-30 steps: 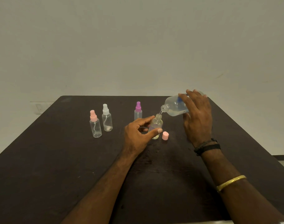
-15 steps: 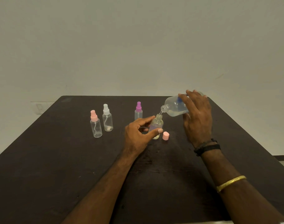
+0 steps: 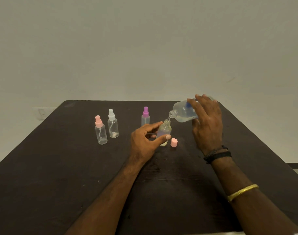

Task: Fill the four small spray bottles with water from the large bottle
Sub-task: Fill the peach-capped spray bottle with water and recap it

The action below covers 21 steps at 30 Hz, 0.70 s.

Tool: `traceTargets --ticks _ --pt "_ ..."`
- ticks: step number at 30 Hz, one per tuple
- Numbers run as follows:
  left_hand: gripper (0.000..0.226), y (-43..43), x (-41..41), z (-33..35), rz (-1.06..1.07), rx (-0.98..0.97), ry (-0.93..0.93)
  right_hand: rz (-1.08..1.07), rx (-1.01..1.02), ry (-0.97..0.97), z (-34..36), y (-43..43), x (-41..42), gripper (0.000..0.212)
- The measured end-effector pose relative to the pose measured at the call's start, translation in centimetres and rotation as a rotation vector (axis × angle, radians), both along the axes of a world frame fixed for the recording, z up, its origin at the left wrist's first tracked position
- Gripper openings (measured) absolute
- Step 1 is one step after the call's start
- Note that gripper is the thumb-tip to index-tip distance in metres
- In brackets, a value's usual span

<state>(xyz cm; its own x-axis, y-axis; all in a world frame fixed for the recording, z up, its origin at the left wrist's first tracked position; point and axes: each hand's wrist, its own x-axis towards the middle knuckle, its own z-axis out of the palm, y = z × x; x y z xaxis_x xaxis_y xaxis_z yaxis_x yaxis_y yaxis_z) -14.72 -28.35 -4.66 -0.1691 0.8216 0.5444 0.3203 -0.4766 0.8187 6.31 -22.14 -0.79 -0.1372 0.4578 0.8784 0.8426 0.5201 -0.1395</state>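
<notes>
My left hand [image 3: 145, 140] grips an uncapped small spray bottle [image 3: 164, 131] standing upright on the dark table [image 3: 43, 167], forefinger and thumb around its body. My right hand [image 3: 206, 122] holds the large clear bottle [image 3: 183, 112] tipped sideways, its mouth just above the small bottle's neck, with a thin stream of water running in. Three capped small bottles stand behind: a pink-topped one [image 3: 100, 130], a white-topped one [image 3: 112, 124] and a purple-topped one [image 3: 145, 116].
A loose pink cap [image 3: 174, 142] lies on the table just right of the held small bottle. A plain wall rises behind the table's far edge. Small wet marks spot the table between my forearms.
Both hands hold nearly still; the large bottle stays tipped over the small bottle's neck as water keeps running in.
</notes>
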Motion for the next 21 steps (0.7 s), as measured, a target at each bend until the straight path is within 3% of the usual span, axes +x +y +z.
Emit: traceTargets --ticks 21 --pt "0.054 0.13 -0.06 -0.15 0.019 -0.004 0.014 0.002 -0.021 -0.007 -0.40 0.15 -0.13 0.068"
